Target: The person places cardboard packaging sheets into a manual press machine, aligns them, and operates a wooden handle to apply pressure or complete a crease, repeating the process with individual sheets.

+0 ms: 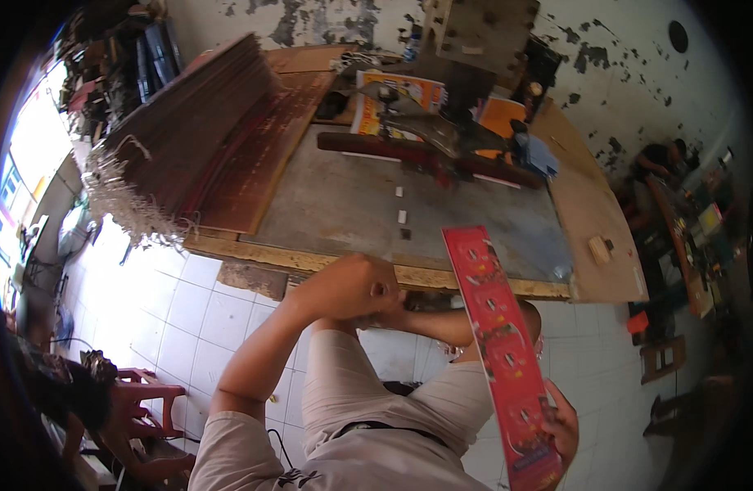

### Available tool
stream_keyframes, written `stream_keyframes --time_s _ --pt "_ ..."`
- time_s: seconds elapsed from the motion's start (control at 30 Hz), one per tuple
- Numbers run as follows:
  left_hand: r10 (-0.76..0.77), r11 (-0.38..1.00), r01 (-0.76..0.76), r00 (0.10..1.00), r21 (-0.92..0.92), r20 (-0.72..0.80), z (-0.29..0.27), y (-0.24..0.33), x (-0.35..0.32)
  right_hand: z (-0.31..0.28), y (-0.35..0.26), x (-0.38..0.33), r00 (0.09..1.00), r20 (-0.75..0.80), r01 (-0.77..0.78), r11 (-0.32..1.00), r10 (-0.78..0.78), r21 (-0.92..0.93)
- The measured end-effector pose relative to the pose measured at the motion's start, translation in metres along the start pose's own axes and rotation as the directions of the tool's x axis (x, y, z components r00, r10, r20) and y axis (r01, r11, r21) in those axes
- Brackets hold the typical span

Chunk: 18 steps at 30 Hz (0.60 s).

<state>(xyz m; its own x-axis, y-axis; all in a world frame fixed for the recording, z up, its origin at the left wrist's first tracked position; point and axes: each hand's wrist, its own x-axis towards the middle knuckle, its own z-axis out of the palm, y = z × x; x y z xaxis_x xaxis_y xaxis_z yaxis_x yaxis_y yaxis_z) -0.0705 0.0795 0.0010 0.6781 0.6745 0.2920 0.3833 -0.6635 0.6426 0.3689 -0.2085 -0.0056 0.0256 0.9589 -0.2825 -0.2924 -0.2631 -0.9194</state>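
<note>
Right hand (563, 430): fingers clamped on the lower end of a long red strip (497, 327), which slants upward before the front edge of the bench (335, 204). Left hand (353, 286): fingers curled, tips hidden; contents cannot be told. Left elbow bent, forearm angled inward.

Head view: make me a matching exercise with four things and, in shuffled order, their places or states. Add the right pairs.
Things
1. Red printed strip
2. Left hand
3. Dark brown bundle
4. Red stool

Places or states
A. On the left side of the table, with pale, frayed strands at one end
B. On the tiled floor, toward the picture's lower left
C. Held in the right hand
D. By the table's near edge

Pairs: 1-C, 2-D, 3-A, 4-B
</note>
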Motion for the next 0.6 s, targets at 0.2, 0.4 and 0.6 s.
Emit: stream_keyframes --time_s 0.2,0.4,0.6 --pt "0.015 0.979 0.049 0.951 0.2 -0.308 0.025 -0.054 0.034 0.05 0.027 0.072 0.997 0.069 -0.014 0.99 0.023 -0.137" --pt "0.08 0.949 0.056 0.908 0.309 -0.411 0.038 -0.08 0.045 0.109 0.056 0.11 0.99 0.139 0.04 0.999 -0.04 0.005" --pt "0.169 0.927 -0.036 0.928 0.372 -0.333 0.043 -0.077 0.043 0.137 0.065 0.105 0.973 0.229 0.004 1.0 -0.002 -0.007"
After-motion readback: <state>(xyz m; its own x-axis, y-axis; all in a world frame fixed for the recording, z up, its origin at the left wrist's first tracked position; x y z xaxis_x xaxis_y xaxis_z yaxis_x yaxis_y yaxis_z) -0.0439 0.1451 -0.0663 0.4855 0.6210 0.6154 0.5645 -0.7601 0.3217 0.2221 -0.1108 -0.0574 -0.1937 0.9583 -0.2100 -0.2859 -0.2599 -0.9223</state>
